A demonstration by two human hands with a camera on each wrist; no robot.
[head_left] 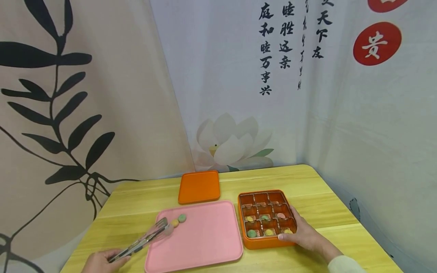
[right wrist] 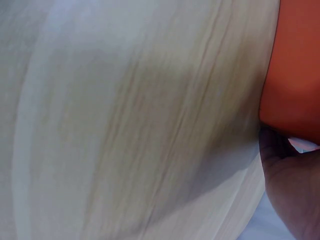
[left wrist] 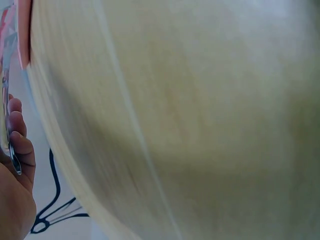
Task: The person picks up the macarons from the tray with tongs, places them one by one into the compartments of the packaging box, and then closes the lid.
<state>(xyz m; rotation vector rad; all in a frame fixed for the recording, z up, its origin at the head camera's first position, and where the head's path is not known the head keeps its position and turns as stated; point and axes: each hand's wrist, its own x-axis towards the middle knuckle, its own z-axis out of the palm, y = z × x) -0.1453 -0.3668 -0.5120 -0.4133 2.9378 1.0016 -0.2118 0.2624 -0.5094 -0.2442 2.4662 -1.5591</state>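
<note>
Gripping metal tongs, a person's L hand has its fingers curled round the handle end, as the L wrist cam also shows. The tips slant away from the hand over the near L part of a pink tray, which sits btwn the two hands. Just past the tips, on the tray, lie a yellow ball &, right beside it, a green ball; whether tips & yellow ball touch, can't tell.

R hand grips an orange box at its near R corner, thumb at the front rim, fingers along the side; the box stands just L of that hand, w/ a 3x3 insert. Row nearest the R thumb, L to R: green pc., yellow pc., 2nd yellow pc. by the thumb. Next row out: small yellow pc., small green pc., pink pc..

Farther from both hands, beyond the tray, a flat orange square lies on the wood-grain table. Behind all, facing the hands: pale cloth w/ dark leaves, lotus & Chinese chars.. A pale cuff shows at the R wrist.
</note>
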